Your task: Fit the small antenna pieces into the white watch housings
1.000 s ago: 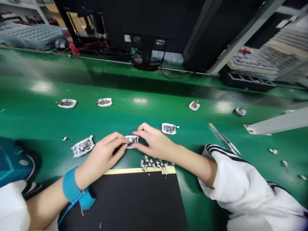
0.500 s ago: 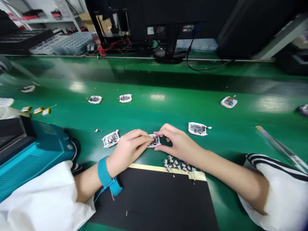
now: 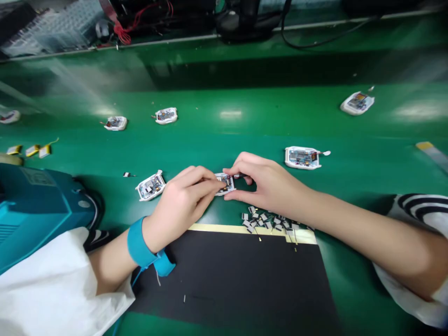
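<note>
A small white casing with a circuit board (image 3: 230, 182) inside is between my two hands above the green bench. My left hand (image 3: 189, 193), with a blue strap on its wrist, holds it from the left, fingertips pressed onto the board; its thumb is hidden. My right hand (image 3: 264, 177) grips the right end between thumb and fingers. A thin dark piece, perhaps a wire, shows by its fingertips. Left of my left hand lies another open white casing (image 3: 151, 186). Beyond my right hand is one more casing (image 3: 303, 157) with a short lead.
Several small grey parts with leads (image 3: 261, 219) lie piled by a black mat (image 3: 245, 275) edged with yellow tape. More casings (image 3: 166, 115) are spread farther back. Yellow-edged batteries (image 3: 32, 150) and a teal machine (image 3: 42, 205) are at the left. A monitor stand (image 3: 245, 23) is behind.
The view has tilted down and come closer, so the bench items appear larger and higher. Both hands stay on the same casing, with little change in grip.
</note>
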Available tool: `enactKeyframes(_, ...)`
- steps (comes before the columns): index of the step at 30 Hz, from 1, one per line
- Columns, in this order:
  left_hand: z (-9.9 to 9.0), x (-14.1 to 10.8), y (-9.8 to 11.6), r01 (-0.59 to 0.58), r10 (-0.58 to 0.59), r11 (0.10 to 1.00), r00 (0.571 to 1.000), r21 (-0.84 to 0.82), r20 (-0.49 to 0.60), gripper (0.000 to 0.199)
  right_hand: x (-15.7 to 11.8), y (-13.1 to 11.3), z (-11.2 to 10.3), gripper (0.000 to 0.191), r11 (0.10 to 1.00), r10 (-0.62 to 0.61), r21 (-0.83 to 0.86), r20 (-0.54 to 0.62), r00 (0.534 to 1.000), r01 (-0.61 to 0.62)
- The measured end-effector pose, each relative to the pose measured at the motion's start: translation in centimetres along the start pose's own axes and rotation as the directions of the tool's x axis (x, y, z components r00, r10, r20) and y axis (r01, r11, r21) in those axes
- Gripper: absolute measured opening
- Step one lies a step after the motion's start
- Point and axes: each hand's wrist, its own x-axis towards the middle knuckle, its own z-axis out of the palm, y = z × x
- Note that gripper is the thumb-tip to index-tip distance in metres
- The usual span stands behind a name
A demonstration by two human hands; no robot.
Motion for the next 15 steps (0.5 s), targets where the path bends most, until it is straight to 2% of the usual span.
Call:
enactKeyframes(6, -0.18, 0.25, 0.47, 0.027, -0.03, 0.998, 0.998, 0.059, 0.05, 0.017, 0.0, 0.02, -0.03, 0.031, 0.999, -0.003, -0.035, -0.022, 1.0, 0.003)
enactKeyframes(12, -0.3, 0.16, 0.73, 0.033, -0.037, 0.993, 0.999, 0.112, 0.034, 0.018, 0.07, 0.15, 0.07, 0.033, 0.997, -0.002, -0.076, -0.036, 0.999, -0.001)
enactKeyframes(15, -0.45, 0.28, 0.89, 0.013, -0.026, 0.987, 0.997, 0.162, 0.077, 0.018, 0.03, 0.25, 0.16, 0.034, 0.997, -0.002, -0.083, -0.036, 0.999, -0.001)
